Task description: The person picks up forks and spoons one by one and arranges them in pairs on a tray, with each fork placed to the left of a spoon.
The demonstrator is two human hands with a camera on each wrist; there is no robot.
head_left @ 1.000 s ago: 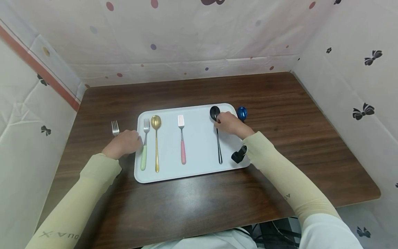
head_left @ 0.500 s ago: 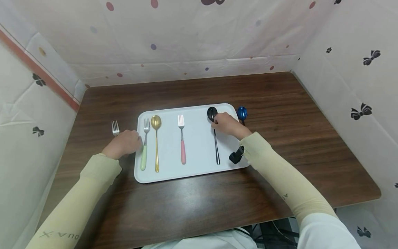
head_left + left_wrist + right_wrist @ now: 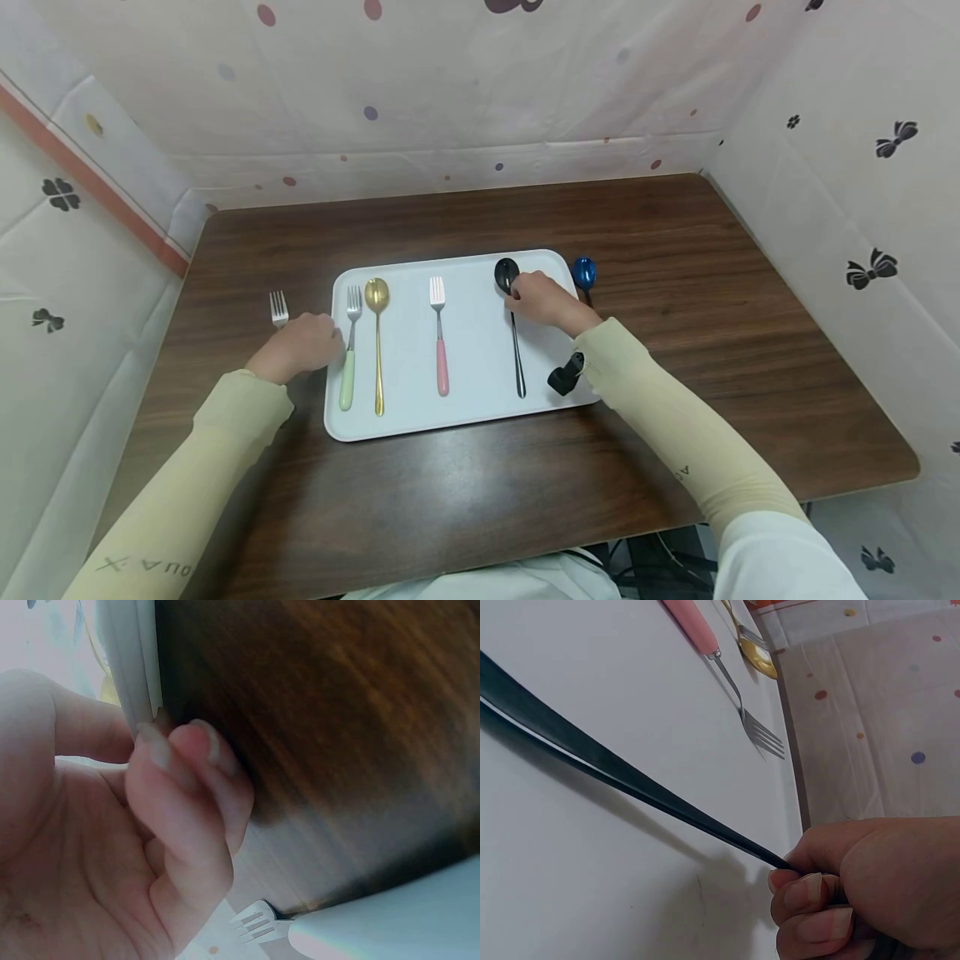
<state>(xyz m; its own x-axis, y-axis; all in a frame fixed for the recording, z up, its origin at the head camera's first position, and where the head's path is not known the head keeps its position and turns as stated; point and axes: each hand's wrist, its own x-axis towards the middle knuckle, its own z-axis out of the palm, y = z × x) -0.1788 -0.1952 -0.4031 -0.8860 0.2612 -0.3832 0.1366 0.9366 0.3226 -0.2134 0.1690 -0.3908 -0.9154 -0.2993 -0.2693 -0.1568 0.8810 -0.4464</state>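
My right hand (image 3: pixel 542 297) pinches a black spoon (image 3: pixel 517 358) by its neck, just below the bowl, over the right part of a white tray (image 3: pixel 480 392). In the right wrist view the spoon's dark handle (image 3: pixel 630 772) slants up-left from the fingers, casting a shadow on the tray. My left hand (image 3: pixel 298 346) holds the tray's left rim; the left wrist view has thumb and curled fingers (image 3: pixel 187 802) at that edge (image 3: pixel 133 660). On the tray lie a green-handled fork (image 3: pixel 347 375), a gold spoon (image 3: pixel 378 350) and a pink-handled fork (image 3: pixel 441 358).
A blue spoon (image 3: pixel 583 272) lies right of the tray, its lower part hidden behind it and my hand. Left of the tray is another fork (image 3: pixel 278 308), its pale handle (image 3: pixel 390 922) showing in the left wrist view. Patterned curtains (image 3: pixel 450 83) surround the wooden table (image 3: pixel 450 492).
My right hand has moved slightly left with the black spoon, bringing it a little closer to the pink-handled fork. The left hand stays at the tray's rim.
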